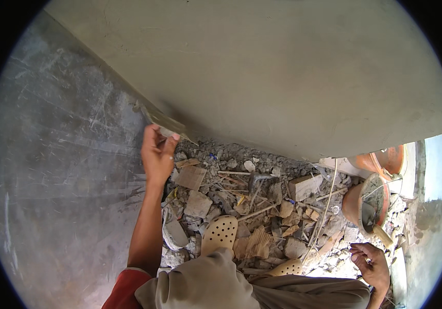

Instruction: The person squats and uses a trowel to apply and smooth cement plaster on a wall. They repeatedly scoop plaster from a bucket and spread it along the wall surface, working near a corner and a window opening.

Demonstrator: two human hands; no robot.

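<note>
My left hand [159,159] is closed on a thin, flat, mortar-smeared plate [165,121], pinched by its lower edge. The plate lies along the corner where the smooth wet-looking plastered wall [262,72] meets the grey wall [66,154]; its exact kind is unclear. At the lower right my right hand [371,265] hangs with its fingers loosely bent and apart, holding nothing. Just above it stands an orange bucket [353,202], tilted, with grey mortar inside. A trowel's wooden handle [383,237] sticks out over the bucket's rim, close to my right fingers.
Rubble [198,204], wood scraps and sticks cover the ground below the wall. A pale concrete block [305,187] lies among them. A thin cord [329,201] runs down near the bucket. Behind it is another orange container [390,158]. My perforated beige clogs [220,233] rest on the debris.
</note>
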